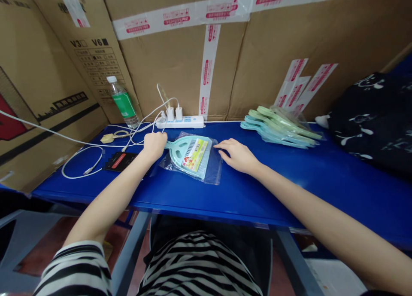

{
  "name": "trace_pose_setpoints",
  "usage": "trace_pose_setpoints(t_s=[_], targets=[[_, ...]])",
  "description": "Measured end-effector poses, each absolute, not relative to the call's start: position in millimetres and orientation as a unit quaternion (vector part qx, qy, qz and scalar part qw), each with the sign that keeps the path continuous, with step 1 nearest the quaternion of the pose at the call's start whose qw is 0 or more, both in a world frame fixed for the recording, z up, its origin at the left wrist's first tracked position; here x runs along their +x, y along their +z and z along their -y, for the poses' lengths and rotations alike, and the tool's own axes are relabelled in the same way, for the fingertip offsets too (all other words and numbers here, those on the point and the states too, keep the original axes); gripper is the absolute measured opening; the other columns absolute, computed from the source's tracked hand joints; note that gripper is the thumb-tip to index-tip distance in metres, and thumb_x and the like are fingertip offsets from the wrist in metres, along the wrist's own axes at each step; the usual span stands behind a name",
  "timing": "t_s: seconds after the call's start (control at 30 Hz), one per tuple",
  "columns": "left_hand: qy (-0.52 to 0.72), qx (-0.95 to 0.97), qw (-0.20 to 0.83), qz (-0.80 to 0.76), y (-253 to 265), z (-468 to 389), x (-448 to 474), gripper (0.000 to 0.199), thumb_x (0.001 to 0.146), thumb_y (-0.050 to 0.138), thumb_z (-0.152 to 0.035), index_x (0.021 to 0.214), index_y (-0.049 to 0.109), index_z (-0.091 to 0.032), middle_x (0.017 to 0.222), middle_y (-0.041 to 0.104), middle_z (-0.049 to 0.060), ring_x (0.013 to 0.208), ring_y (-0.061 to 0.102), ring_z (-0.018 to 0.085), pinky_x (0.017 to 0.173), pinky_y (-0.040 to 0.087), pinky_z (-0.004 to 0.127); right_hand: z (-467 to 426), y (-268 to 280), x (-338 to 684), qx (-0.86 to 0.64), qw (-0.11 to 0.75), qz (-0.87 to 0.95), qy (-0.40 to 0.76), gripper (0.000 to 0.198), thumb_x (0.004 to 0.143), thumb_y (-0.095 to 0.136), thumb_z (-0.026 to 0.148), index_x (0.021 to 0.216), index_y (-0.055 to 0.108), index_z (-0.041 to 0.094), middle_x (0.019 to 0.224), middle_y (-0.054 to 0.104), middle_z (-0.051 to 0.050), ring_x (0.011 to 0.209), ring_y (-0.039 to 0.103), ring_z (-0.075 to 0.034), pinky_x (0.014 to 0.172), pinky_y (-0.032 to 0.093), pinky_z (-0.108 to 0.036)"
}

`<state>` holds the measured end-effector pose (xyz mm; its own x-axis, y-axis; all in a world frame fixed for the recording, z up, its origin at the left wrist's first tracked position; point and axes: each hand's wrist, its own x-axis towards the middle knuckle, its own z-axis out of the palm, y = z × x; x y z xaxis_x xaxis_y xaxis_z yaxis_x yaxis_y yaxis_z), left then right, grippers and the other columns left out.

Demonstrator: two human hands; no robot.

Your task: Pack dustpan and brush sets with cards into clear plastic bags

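Observation:
A light-blue dustpan (177,149) with a brush (203,163) nested in it lies flat on the blue table, its handle to the left. A clear plastic bag (215,169) surrounds the set, and a yellow-green printed label (195,155) shows on top. My left hand (155,144) is closed around the handle end, which it mostly hides. At the bag's right edge is my right hand (237,155), thumb and forefinger apart and nothing held; whether its fingertips touch the plastic I cannot tell.
Several bagged green and blue dustpans (280,126) are piled at the back right, beside a black patterned cloth bag (370,120). A power strip (186,122), a water bottle (124,102), white cables (77,140) and a black device (119,161) occupy the left. Cardboard (174,59) walls the back.

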<state>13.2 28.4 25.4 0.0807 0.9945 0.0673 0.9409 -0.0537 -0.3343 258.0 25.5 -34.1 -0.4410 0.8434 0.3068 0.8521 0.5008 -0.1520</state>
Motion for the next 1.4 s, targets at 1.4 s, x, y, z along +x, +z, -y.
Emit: trace_pose_setpoints(t_s=[1.4], targets=[[0.097,-0.718,0.142,0.674,26,-30,12,0.042,0.081,0.034,0.002,0.111,0.061,-0.008,0.107,0.068,0.022,0.106,0.064,0.031,0.076,0.046,0.034,-35,-37,262,-0.465,0.267,0.835,0.123,0.03,0.07,0.047,0.006,0.087,0.068,0.019,0.061,0.056,0.002,0.055,0.044,-0.013,0.059,0.037,-0.027]])
